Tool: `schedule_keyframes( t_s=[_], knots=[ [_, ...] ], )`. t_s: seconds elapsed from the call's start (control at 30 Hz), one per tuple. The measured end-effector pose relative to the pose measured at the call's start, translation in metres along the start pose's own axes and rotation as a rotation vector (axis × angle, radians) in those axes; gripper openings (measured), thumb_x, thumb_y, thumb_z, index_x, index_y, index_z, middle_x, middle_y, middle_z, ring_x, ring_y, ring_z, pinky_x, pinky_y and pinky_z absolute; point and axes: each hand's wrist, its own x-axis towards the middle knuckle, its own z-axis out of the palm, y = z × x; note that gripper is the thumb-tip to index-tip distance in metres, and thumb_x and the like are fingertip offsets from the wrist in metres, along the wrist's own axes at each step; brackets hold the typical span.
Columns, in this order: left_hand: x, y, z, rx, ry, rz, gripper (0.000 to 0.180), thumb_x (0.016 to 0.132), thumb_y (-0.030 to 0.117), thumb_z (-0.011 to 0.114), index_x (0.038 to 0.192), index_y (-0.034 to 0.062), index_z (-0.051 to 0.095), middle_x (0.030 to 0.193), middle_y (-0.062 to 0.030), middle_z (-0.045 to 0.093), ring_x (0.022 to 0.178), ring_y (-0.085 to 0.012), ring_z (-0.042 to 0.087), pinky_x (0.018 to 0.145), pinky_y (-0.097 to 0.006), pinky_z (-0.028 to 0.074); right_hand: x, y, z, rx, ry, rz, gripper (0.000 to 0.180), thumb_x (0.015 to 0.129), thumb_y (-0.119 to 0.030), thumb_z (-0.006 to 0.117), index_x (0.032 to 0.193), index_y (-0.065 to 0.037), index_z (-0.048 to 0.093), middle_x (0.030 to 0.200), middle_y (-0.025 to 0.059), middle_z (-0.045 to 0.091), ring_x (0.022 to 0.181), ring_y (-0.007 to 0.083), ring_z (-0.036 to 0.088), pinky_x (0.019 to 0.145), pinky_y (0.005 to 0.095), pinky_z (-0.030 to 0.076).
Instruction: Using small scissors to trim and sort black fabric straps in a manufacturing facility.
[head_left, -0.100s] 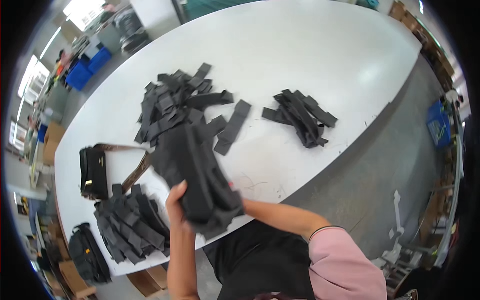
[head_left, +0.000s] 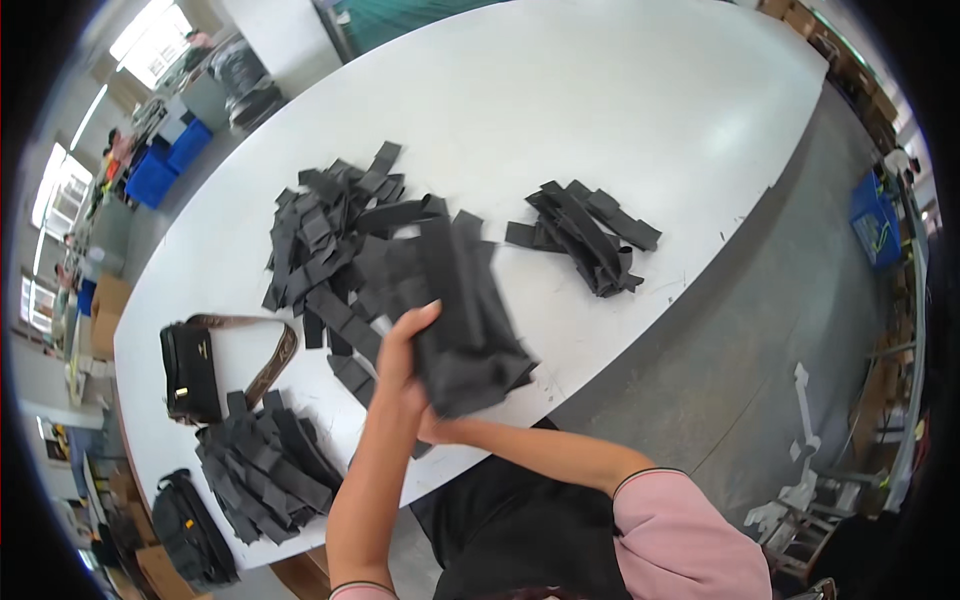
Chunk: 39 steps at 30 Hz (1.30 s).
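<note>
White worktop [head_left: 620, 110] carries three strip piles: large loose heap [head_left: 340, 235] centre, small pile [head_left: 585, 235] right, stacked pile [head_left: 265, 465] near left corner by black bag [head_left: 190, 372]. Both hands' fingers [head_left: 412, 330] grasp a bundle [head_left: 465, 320] above near edge. Sorting appears partway; heap remains.

A single head-worn fisheye view looks steeply down from above the person's own hands, which rise from the lower edge near the lens. The left hand [head_left: 400, 370] sits just below the centre, with the right hand [head_left: 435, 425] tucked close beside it. The large white oval counter [head_left: 600, 120] stretches away beyond the hands toward the top, its straight edges bowed by the lens.
</note>
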Motion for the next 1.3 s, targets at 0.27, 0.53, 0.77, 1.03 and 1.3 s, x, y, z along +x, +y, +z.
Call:
schedule_keyframes(
  t_s=[0.27,0.53,0.77,1.03,1.3],
  knots=[
    [0.169,-0.098,0.026,0.616,0.401,0.200,0.091,0.076,0.016,0.072,0.141,0.0054,0.009,0.136,-0.0150,0.031,0.122,-0.0282,0.040,0.096,-0.042,0.043,-0.006,0.046,0.014,-0.340,-0.036,-0.196,0.040,0.093,-0.023,0.055,0.126,-0.002,0.046,0.127,0.0100,0.050,0.118,0.0191,0.046,0.101,0.0345,0.035],
    [0.110,-0.048,0.042,0.894,0.366,0.208,0.083,0.080,0.036,0.068,0.140,-0.0014,0.025,0.151,-0.0146,0.009,0.138,-0.0242,0.017,0.109,-0.037,0.021,-0.036,-0.070,0.060,-0.280,0.315,-0.039,0.042,0.078,-0.016,0.071,0.114,0.000,0.055,0.124,0.0122,0.053,0.104,0.0184,0.054,0.088,0.0344,0.043],
    [-0.125,-0.003,-0.105,0.845,0.304,0.080,0.051,0.093,0.037,0.048,0.127,-0.0004,0.044,0.116,-0.0172,0.057,0.085,-0.0211,0.064,0.076,-0.031,0.050,-0.056,-0.127,0.076,-0.876,0.270,-0.732,0.011,0.075,0.000,0.062,0.071,-0.005,0.053,0.099,0.0061,0.064,0.070,0.0165,0.063,0.053,0.0221,0.044],
    [-0.121,-0.070,-0.194,-0.027,0.755,0.240,0.047,0.079,0.016,0.070,0.118,0.0066,0.045,0.085,-0.0072,0.058,0.066,-0.0172,0.059,0.060,-0.034,0.053,-0.078,-0.096,0.095,-1.279,-0.777,-0.587,0.014,0.073,-0.006,0.062,0.087,-0.004,0.060,0.112,0.0030,0.060,0.106,0.0203,0.060,0.053,0.0256,0.051],
    [-0.143,-0.088,-0.212,-0.173,0.636,0.375,0.042,0.084,0.013,0.062,0.122,0.0067,0.046,0.091,-0.0091,0.059,0.079,-0.0169,0.059,0.066,-0.032,0.052,-0.025,-0.089,0.114,-1.041,-0.053,-0.038,0.022,0.080,-0.004,0.063,0.102,-0.005,0.059,0.088,0.0111,0.065,0.072,0.0255,0.065,0.060,0.0321,0.050]
  ],
)
